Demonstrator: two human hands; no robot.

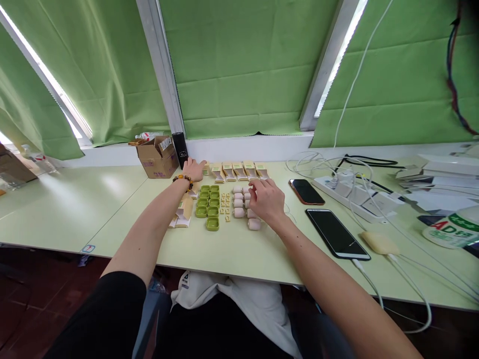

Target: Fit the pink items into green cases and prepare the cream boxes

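Observation:
My left hand (193, 170) reaches to the back left, fingers stretched out beside a small cream folded card box (206, 169) at the end of a row. Whether the fingertips touch it I cannot tell. My right hand (268, 199) hovers with bent, slightly parted fingers over two columns of pale pink cylinders (254, 224), covering some of them. Between my arms stand several small green square trays (212, 224). Tiny yellow pieces (227, 218) lie beside them. More open card boxes (239, 171) form the back row, and others (183, 208) sit by my left forearm.
A cardboard carton (157, 158) and a black cylinder (180, 148) stand at the back left. To the right lie two phones (337, 233), a white power strip (348, 197) with tangled cables, a yellowish block (379, 243) and a white-green bottle (452, 229).

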